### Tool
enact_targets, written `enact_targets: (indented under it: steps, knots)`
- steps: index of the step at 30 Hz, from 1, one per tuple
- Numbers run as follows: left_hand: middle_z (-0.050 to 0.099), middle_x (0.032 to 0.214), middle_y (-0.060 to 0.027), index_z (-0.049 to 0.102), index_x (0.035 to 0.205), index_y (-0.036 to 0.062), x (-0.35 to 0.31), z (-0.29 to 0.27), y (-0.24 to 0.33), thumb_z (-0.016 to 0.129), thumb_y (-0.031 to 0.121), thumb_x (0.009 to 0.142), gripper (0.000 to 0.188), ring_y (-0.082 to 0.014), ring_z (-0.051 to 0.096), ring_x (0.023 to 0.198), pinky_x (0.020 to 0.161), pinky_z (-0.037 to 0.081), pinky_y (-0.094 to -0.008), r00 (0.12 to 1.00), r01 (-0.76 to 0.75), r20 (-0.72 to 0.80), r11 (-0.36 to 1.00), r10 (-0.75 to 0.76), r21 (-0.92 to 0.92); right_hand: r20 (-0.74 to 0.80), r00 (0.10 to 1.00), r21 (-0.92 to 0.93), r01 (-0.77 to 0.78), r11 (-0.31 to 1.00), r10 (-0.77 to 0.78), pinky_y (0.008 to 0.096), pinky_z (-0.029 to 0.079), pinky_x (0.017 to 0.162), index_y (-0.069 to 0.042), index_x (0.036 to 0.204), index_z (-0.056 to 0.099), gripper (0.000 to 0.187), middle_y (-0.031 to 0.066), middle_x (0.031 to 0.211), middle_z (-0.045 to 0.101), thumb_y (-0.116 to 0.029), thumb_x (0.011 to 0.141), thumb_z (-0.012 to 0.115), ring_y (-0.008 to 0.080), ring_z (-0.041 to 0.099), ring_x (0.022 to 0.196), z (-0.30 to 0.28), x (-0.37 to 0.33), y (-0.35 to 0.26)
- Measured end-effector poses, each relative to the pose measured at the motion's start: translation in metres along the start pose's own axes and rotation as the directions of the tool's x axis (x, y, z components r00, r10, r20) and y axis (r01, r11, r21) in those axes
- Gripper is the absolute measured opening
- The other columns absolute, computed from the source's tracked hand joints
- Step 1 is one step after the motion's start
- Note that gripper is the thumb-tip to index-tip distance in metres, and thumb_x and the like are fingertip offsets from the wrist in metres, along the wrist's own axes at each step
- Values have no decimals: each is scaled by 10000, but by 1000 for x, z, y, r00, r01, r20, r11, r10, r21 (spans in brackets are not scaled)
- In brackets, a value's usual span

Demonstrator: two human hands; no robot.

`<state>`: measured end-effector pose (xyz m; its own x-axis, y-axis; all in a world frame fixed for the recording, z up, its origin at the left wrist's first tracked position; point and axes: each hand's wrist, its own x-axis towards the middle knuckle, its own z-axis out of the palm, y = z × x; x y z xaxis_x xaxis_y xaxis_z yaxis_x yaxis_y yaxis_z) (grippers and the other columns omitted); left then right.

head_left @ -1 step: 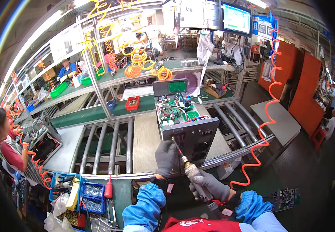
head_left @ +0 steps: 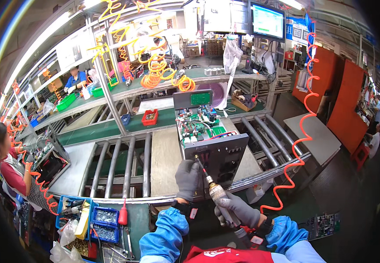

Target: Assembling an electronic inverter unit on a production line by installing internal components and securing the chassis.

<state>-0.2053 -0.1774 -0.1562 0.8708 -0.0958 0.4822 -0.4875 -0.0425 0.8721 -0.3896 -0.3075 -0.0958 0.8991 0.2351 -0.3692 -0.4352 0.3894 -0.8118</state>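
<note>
A black electronics chassis (head_left: 225, 155) stands on the wooden board of the roller line, its top open on green circuit boards (head_left: 198, 125). My right hand (head_left: 238, 210), in a grey glove, grips a pneumatic screwdriver (head_left: 218, 193). Its red-tipped bit (head_left: 197, 158) touches the upper left of the chassis's dark front panel. My left hand (head_left: 188, 177), also gloved, is curled at the panel's lower left corner, right beside the bit. Both forearms wear blue sleeves.
Metal rollers (head_left: 120, 164) flank the board on the left and right. A red parts bin (head_left: 149, 117) sits behind. Blue bins of screws (head_left: 104, 217) and a red-handled tool (head_left: 123, 215) lie at lower left. An orange coiled hose (head_left: 301, 140) hangs on the right. A person (head_left: 10, 168) works at far left.
</note>
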Motion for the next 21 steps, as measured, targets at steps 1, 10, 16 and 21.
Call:
enact_targets:
  steps: [1, 10, 16, 21]
  knots:
    - [650, 889, -108, 604, 1023, -8, 1, 1, -1, 735, 165, 822, 297, -210, 631, 802, 729, 518, -336, 992, 28, -129, 966, 6, 259, -9, 1000, 40, -2, 999, 2, 321, 551, 540, -113, 1264, 407, 376, 70, 828, 595, -256, 951, 558, 147, 610, 618, 1, 3, -1]
    - [602, 1135, -167, 501, 1287, 42, 19, -2, -11, 777, 252, 742, 646, -348, 609, 1030, 902, 478, -420, 997, 48, -77, 952, -26, 303, 13, 996, 266, -85, 960, 84, 303, 550, 542, -101, 1150, 470, 339, 58, 808, 605, -390, 980, 526, 140, 611, 606, 13, 4, -1]
    - [607, 1127, -178, 536, 1201, 35, 24, -1, -15, 773, 251, 748, 555, -352, 606, 1036, 895, 475, -425, 996, 69, -79, 965, -51, 254, 19, 996, 389, -86, 917, 85, 297, 544, 525, -95, 1057, 501, 328, 52, 786, 613, -418, 1000, 489, 142, 611, 585, 31, 4, -6]
    - [608, 1129, -180, 528, 1208, 28, 24, -1, -20, 781, 257, 745, 574, -362, 602, 1034, 896, 471, -433, 996, 38, -86, 957, -14, 288, -77, 994, 326, -48, 944, 77, 306, 547, 517, -106, 1085, 490, 323, 48, 779, 612, -416, 996, 501, 136, 614, 588, 47, 6, -5]
